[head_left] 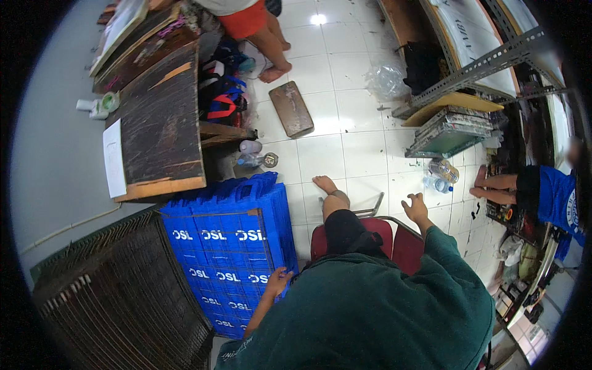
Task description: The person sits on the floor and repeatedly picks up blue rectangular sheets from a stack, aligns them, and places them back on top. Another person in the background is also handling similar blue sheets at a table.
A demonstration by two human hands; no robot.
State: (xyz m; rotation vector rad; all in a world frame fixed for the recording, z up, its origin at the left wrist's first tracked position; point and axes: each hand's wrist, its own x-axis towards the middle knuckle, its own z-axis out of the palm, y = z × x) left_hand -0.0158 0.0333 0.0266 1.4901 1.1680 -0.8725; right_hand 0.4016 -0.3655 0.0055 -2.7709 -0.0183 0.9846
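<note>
Below me on the left stands a tall blue stack [228, 246] with white lettering on its sides. My left hand [279, 282] is at its right side, fingers loosely bent and apart, with nothing visible in them. Whether the fingertips touch the stack I cannot tell. Out to the right, my right hand [416, 206] hangs in the air above the tiled floor, fingers spread and holding nothing. It is nearest to the red chair [404, 243] under me, which has a metal frame.
Left of the blue stack is a dark slatted rack [123, 296]; beyond it, a worn wooden table [160, 123]. A brown flat box [291, 110] lies on the floor. Frames [450, 129] are piled below a metal shelf [481, 68] at right. Two other people are nearby.
</note>
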